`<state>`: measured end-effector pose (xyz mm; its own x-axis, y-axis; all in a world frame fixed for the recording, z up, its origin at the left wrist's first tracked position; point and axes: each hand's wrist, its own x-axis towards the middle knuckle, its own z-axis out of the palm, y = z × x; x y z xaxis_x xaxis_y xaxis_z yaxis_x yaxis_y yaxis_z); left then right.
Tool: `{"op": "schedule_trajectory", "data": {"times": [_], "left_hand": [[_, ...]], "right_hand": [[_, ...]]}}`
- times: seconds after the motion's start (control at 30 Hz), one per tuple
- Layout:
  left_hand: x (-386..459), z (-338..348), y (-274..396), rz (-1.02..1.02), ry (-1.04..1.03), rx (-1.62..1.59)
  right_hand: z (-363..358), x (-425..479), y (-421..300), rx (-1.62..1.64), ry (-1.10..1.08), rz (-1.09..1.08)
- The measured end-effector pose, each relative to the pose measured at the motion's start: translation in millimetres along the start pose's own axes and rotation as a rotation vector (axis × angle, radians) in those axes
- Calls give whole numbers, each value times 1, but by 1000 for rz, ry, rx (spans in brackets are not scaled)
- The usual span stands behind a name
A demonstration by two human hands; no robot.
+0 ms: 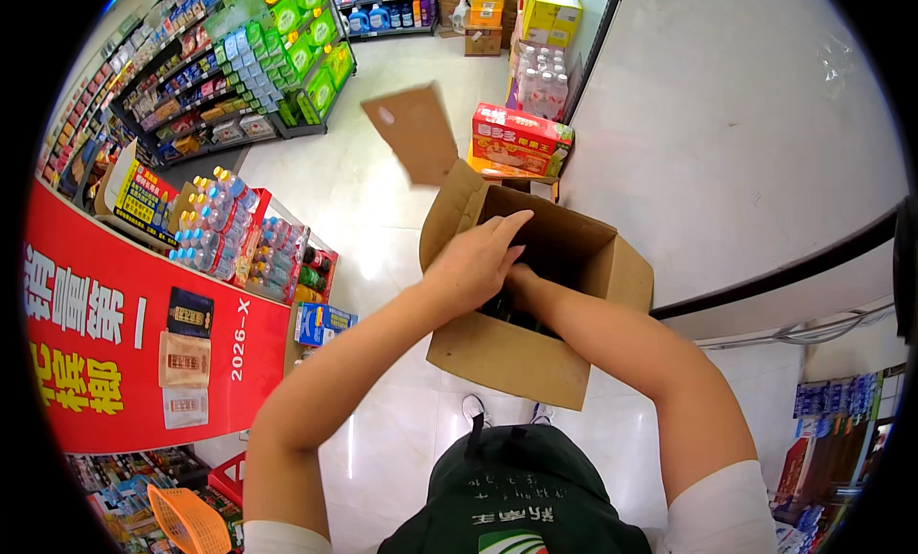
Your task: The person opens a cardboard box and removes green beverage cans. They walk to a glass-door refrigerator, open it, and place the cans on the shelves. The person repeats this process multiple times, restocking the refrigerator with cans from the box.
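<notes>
An open cardboard box [516, 360] stands before me with its flaps spread, its inside mostly in shadow. My left hand [477, 256] is over the left side of the opening, fingers extended and thumb apart, with nothing visible in it. Into the box reaches my right hand [525, 280]; its fingers are hidden by the left hand and the shadow, so what they touch cannot be seen. Dark objects [505, 310] show faintly below it. Beyond the box's left flap is a flat cardboard piece [416, 134], slightly blurred; whether it is attached to the box is unclear.
A red carton [520, 142] and shrink-wrapped bottles [543, 84] stand behind the box, along a glass partition's dark frame [595, 52]. To my left are bottled drinks [219, 224] and a red printed counter panel [143, 324]. Stocked shelves [201, 88] lie farther off; an orange basket [188, 522] is lower left.
</notes>
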<state>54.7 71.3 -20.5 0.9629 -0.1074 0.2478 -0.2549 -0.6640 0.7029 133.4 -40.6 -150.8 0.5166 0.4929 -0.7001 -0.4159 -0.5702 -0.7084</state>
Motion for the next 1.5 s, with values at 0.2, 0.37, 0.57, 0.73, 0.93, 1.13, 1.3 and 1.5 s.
{"op": "schedule_trajectory", "data": {"times": [0.2,0.37,0.57,0.73,0.93,1.13,1.3,1.5], "left_hand": [[0,3,-29,-268,333,-1001],[6,-4,-3,-590,49,-1204],[-1,7,-15,-554,-13,-1315],[-2,3,-26,-445,-36,-1752],[-11,4,-31,-336,-17,-1998],[-16,6,-24,-406,62,-1465],[0,-14,17,-649,-107,-1362],[-14,-18,-10,-561,-195,-1629]], "right_hand": [[-11,39,29,-257,268,-5],[-8,58,39,-297,354,-66],[-2,67,51,-344,427,-135],[-14,67,69,-340,514,-184],[-21,25,54,87,370,-54],[-11,-47,-43,582,236,-102],[-6,-103,-86,697,321,-569],[-26,-99,-67,296,505,-208]]}}
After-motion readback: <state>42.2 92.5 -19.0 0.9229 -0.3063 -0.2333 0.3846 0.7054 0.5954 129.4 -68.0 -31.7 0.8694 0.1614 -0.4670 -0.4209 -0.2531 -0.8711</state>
